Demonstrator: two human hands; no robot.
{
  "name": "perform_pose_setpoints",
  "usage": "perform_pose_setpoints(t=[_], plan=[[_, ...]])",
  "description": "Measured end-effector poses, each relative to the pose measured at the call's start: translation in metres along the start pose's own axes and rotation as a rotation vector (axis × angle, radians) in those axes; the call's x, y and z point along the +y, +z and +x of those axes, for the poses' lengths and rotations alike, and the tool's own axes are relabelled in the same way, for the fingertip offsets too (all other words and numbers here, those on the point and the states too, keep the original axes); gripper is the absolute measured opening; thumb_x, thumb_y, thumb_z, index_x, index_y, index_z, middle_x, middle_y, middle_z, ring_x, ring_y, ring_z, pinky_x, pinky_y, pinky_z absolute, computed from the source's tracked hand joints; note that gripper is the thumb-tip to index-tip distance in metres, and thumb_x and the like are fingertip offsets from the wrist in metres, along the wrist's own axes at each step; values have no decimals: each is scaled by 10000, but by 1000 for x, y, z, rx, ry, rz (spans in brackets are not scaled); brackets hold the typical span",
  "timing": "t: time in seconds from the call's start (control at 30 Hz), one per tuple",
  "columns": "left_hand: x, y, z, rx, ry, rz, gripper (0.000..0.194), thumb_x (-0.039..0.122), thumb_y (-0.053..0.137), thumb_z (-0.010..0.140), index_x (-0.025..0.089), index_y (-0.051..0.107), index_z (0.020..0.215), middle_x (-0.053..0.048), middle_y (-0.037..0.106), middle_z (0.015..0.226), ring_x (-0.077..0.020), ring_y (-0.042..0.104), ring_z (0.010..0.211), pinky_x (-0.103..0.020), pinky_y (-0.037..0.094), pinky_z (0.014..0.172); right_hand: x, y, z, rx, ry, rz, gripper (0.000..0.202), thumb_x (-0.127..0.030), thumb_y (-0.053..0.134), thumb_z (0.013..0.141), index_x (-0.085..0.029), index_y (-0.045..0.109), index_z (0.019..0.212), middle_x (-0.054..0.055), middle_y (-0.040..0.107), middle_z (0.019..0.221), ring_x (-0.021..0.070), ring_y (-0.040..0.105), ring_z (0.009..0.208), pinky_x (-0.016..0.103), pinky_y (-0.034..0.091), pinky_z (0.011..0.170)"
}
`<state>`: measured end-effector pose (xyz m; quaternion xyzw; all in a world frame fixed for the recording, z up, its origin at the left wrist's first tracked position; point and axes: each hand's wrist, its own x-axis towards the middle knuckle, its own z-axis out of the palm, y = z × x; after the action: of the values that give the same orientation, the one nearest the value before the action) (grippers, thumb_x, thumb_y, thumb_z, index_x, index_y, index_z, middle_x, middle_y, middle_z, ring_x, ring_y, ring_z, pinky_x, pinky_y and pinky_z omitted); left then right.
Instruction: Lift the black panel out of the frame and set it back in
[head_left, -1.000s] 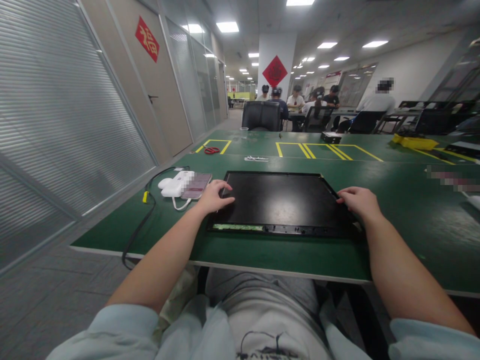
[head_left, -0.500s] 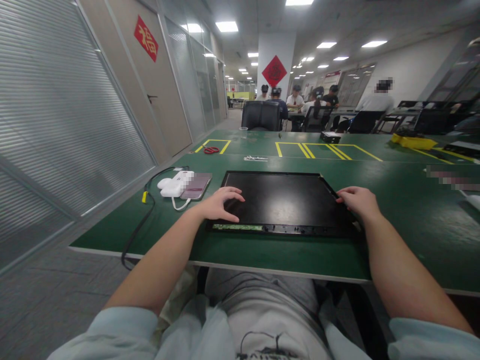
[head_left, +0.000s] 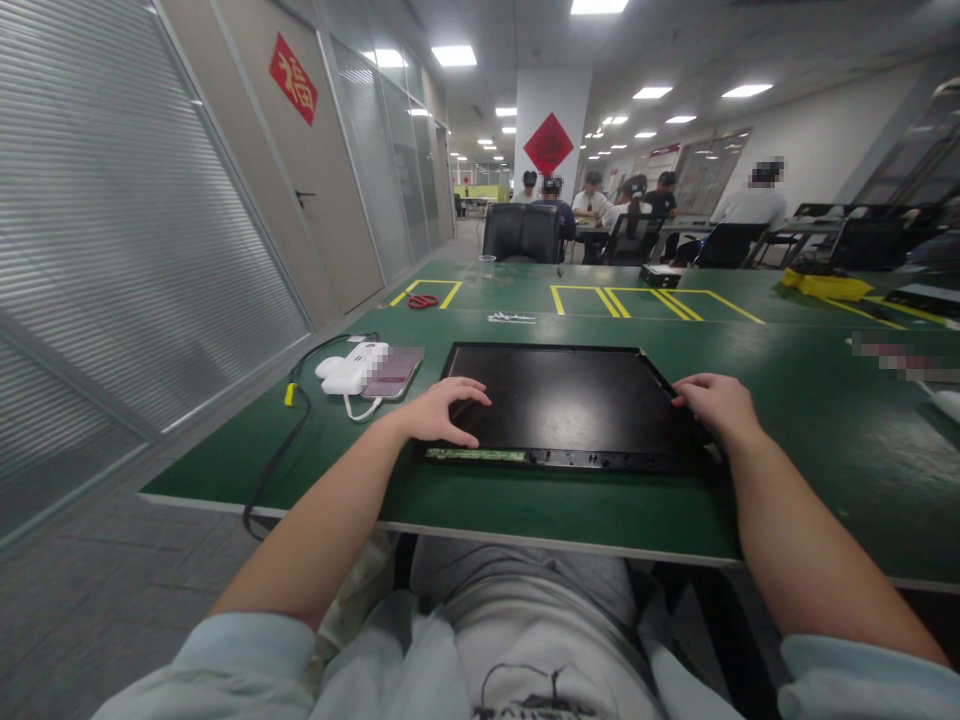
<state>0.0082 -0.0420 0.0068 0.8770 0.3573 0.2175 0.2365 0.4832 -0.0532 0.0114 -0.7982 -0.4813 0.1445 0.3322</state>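
Observation:
A black display panel lies flat on the green table, face up, with a dark frame around it. Along its near edge runs a strip with a narrow green circuit board at the left end. My left hand rests over the panel's left side, thumb and fingers spread apart. At the right side, my right hand has its thumb and fingers pinched on the panel's edge frame; the exact grip is partly hidden by the fingers.
Left of the panel are a phone, white devices and a black cable. Beyond lie red-handled scissors, small white pieces and a clear cup. A yellow item sits far right. Several people sit behind.

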Motion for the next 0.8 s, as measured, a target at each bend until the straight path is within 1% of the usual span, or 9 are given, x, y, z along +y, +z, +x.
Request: perform_pose_setpoints(t=[0.23, 0.53, 0.8], plan=[[1, 0, 1, 6, 2, -17, 642, 452, 945, 584, 257, 756, 1166, -133, 631, 1425, -343, 569, 1348, -476, 385, 1179, -2, 0, -1, 4, 13, -26, 172, -289, 639, 768, -218, 769, 856, 47, 778, 764, 183, 602, 532, 339, 506, 589], [1, 0, 2, -4, 29, -34, 617, 417, 928, 606, 244, 755, 1173, -137, 641, 1413, -331, 585, 1338, -456, 400, 1172, -3, -1, -2, 9, 15, -15, 144, -275, 650, 752, -221, 763, 825, 52, 775, 747, 199, 624, 573, 341, 509, 600], [3, -1, 1, -18, 13, -63, 600, 420, 921, 607, 238, 759, 1155, -132, 658, 1394, -322, 596, 1321, -445, 405, 1167, -2, -2, -2, 10, 10, -13, 141, -276, 657, 752, -222, 760, 831, 58, 777, 763, 203, 637, 603, 336, 509, 614]])
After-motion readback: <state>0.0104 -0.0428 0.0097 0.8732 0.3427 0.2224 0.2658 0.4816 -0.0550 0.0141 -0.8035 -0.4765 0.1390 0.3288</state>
